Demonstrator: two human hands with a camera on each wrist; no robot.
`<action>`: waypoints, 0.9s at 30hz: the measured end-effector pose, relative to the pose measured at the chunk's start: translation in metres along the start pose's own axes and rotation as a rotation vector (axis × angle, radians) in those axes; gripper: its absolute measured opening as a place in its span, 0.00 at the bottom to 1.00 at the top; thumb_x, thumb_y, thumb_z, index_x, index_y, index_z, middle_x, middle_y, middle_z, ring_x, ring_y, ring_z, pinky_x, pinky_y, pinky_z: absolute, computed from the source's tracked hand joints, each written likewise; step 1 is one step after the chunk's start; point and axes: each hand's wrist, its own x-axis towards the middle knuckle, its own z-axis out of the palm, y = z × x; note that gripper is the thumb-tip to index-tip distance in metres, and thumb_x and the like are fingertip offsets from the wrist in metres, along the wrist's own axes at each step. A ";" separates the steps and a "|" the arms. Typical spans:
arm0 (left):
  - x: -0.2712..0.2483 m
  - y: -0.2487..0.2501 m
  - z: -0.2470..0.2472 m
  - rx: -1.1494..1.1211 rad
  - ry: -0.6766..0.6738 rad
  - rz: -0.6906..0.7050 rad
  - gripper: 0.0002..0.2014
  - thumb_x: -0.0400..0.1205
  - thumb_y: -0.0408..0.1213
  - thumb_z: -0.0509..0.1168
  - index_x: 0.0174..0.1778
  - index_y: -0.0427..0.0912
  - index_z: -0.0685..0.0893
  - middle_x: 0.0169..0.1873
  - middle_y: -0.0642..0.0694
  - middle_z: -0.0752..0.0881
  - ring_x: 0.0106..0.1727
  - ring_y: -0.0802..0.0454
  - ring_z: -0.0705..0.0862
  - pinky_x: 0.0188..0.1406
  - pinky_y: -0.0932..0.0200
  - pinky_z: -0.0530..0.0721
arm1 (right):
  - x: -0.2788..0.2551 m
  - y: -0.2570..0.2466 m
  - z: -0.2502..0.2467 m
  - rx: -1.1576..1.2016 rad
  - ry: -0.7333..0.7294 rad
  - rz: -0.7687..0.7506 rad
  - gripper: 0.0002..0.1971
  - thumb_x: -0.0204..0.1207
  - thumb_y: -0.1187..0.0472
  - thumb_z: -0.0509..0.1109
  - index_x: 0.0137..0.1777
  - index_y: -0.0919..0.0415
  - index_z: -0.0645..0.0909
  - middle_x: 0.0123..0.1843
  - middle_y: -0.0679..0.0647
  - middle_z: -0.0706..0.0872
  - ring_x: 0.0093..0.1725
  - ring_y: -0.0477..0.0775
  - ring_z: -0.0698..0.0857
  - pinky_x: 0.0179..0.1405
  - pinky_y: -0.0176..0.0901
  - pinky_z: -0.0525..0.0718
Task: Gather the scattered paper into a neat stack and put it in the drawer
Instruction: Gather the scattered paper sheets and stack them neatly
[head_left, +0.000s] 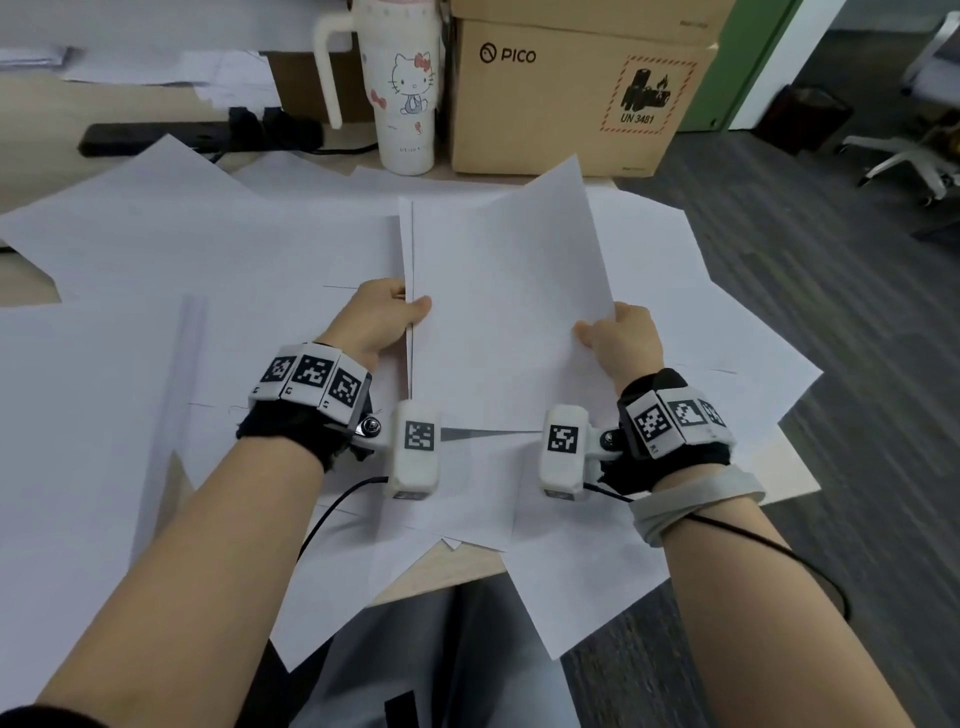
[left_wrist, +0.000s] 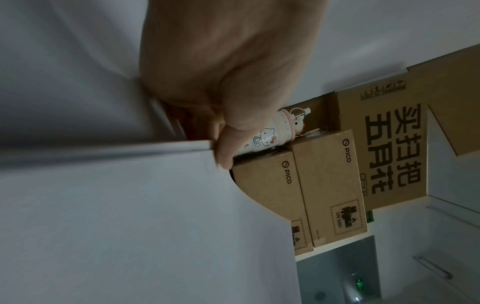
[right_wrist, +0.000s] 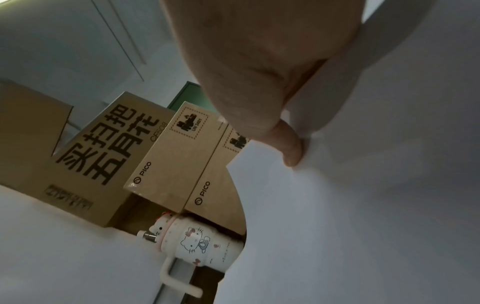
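Observation:
A small bundle of white paper sheets (head_left: 506, 291) is held above the desk at centre. My left hand (head_left: 387, 312) pinches its left edge, thumb on top; the left wrist view shows the thumb (left_wrist: 226, 148) pressed on the sheet edge (left_wrist: 130, 216). My right hand (head_left: 621, 332) pinches the right edge, and the right wrist view shows its thumb (right_wrist: 291, 148) on the paper (right_wrist: 363, 205). One sheet sticks out askew at the bundle's top right. Several more loose sheets (head_left: 171, 249) lie scattered over the desk beneath and around. No drawer is in view.
A Hello Kitty tumbler (head_left: 400, 88) and a PICO cardboard box (head_left: 571, 93) stand at the desk's back. A black power strip (head_left: 197, 137) lies back left. Sheets overhang the desk's front and right edges (head_left: 587, 597). An office chair base (head_left: 909, 156) stands on the floor far right.

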 end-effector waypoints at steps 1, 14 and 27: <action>-0.001 0.001 0.001 -0.021 -0.013 0.008 0.10 0.85 0.29 0.61 0.59 0.38 0.82 0.50 0.45 0.86 0.46 0.53 0.83 0.41 0.69 0.78 | -0.001 -0.001 0.002 -0.007 0.005 -0.020 0.03 0.73 0.67 0.66 0.45 0.61 0.79 0.42 0.56 0.83 0.43 0.58 0.81 0.42 0.41 0.75; -0.014 0.023 -0.003 -0.218 0.039 0.239 0.13 0.84 0.24 0.59 0.57 0.46 0.80 0.44 0.52 0.86 0.35 0.64 0.87 0.35 0.70 0.83 | -0.003 -0.018 -0.009 0.251 0.125 -0.101 0.12 0.72 0.64 0.70 0.55 0.64 0.77 0.55 0.60 0.85 0.57 0.63 0.84 0.59 0.58 0.83; 0.027 -0.002 -0.041 0.347 0.484 -0.151 0.32 0.78 0.37 0.67 0.78 0.38 0.63 0.74 0.41 0.68 0.77 0.40 0.58 0.72 0.45 0.68 | 0.017 -0.007 0.010 0.178 0.125 -0.048 0.17 0.71 0.71 0.67 0.60 0.63 0.77 0.50 0.56 0.84 0.44 0.55 0.82 0.37 0.40 0.78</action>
